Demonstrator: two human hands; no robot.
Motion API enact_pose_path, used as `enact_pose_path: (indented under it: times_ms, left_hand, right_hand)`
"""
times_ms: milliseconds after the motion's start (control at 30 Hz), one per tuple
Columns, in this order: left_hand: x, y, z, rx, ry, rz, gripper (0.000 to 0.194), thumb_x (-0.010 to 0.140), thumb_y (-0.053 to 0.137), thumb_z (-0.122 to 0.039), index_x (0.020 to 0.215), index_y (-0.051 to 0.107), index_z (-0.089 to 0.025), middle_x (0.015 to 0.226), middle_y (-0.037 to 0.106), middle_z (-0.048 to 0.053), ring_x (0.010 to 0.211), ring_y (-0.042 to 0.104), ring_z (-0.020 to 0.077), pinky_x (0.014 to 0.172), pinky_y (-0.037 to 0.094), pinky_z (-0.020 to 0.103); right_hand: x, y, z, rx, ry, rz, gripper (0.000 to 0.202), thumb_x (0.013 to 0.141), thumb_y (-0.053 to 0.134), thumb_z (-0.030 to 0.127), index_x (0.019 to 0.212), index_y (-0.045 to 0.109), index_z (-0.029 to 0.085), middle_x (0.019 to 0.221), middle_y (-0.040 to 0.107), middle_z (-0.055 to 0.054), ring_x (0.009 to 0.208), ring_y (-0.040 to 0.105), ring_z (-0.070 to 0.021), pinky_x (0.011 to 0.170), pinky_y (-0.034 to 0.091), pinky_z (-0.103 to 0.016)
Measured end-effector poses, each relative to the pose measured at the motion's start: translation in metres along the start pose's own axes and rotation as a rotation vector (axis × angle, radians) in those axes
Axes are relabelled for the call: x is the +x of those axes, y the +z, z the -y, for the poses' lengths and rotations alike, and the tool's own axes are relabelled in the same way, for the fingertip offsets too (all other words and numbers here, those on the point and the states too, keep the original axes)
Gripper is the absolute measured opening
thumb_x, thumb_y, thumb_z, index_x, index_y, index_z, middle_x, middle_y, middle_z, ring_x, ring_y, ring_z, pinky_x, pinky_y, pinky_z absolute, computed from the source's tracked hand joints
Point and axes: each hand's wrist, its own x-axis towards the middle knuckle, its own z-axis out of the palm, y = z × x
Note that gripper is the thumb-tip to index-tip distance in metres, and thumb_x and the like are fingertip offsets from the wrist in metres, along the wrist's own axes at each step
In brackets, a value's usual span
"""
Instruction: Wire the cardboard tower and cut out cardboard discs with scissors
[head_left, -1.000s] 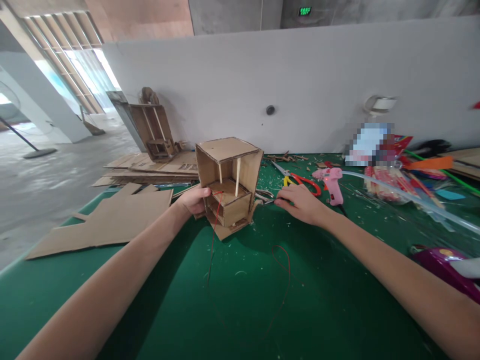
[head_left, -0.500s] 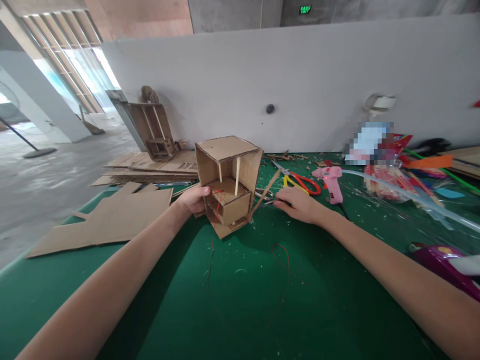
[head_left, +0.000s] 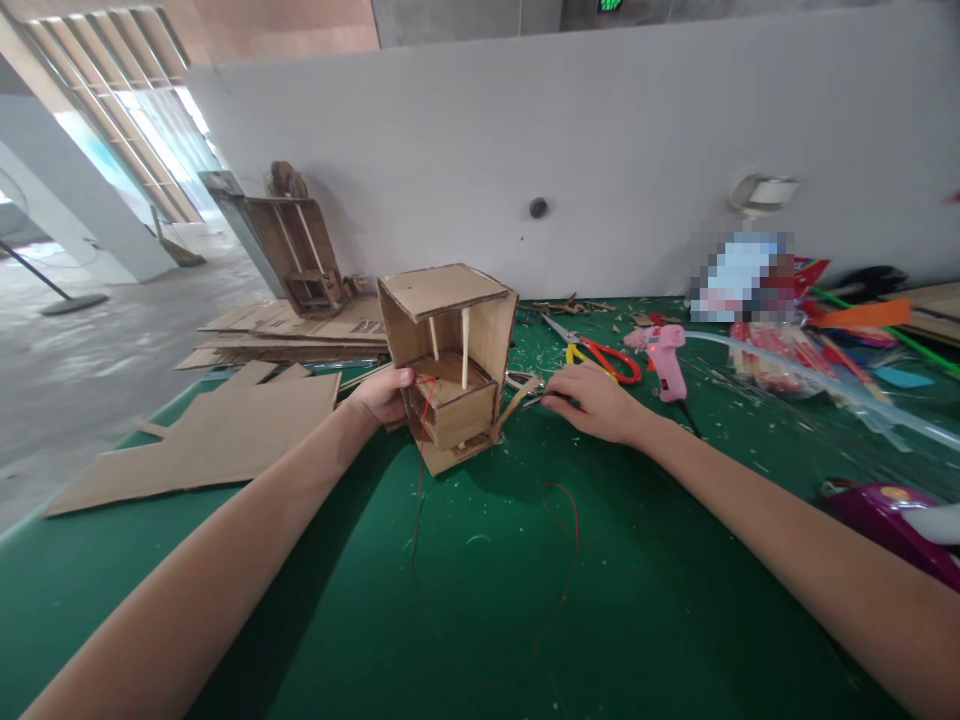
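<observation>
An open-fronted cardboard box structure (head_left: 448,292) with two upright sticks inside stands on the green table. My left hand (head_left: 384,395) grips its left side, the thumb on the front edge. Red string (head_left: 421,450) hangs from the inner shelf and loops across the table. A narrow cardboard strip (head_left: 517,402) sticks out at the structure's lower right. My right hand (head_left: 589,400) is closed round a small metal tool (head_left: 534,400) beside that strip; most of the tool is hidden by the fingers. Scissors with red and yellow handles (head_left: 611,360) lie just behind my right hand.
A pink glue gun (head_left: 666,362) and plastic-wrapped supplies (head_left: 780,360) lie at the right, near a purple object (head_left: 892,520). Cut cardboard (head_left: 225,435) lies at the left. Behind it, another cardboard structure (head_left: 296,255) stands on stacked sheets (head_left: 300,330). A wall (head_left: 450,150) rises behind the table.
The narrow strip's free end has dropped lower and now lies near the metal tool. The whole view has shifted slightly. Both hands stay in nearly the same places.
</observation>
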Motion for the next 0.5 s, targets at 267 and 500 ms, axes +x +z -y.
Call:
enact_pose_path:
  times_ms: [267,500]
  left_hand:
    - [-0.0028,0.0022,0.0011,-0.032,-0.011,-0.047,0.058,0.051,0.083,-0.032,0.102,0.070,-0.010,0.094,0.074,0.012,0.084,0.069,0.0287,0.080,0.053,0.040]
    - [-0.0012,0.0033,0.0000,-0.032,0.008,-0.057,0.063,0.041,0.089,-0.035,0.096,0.071,-0.010,0.092,0.074,0.012,0.085,0.069,0.0290,0.079,0.054,0.038]
  right_hand:
    - [0.0022,-0.0022,0.0059,0.005,-0.067,-0.023,0.034,0.096,0.037,0.038,0.076,0.056,0.018,0.072,0.058,-0.004,0.073,0.050,-0.0179,0.069,0.030,-0.031]
    - [0.0024,-0.0011,0.0075,0.012,-0.050,-0.057,0.033,0.095,0.038,0.038,0.077,0.056,0.018,0.072,0.057,-0.003,0.073,0.050,-0.0180,0.068,0.030,-0.031]
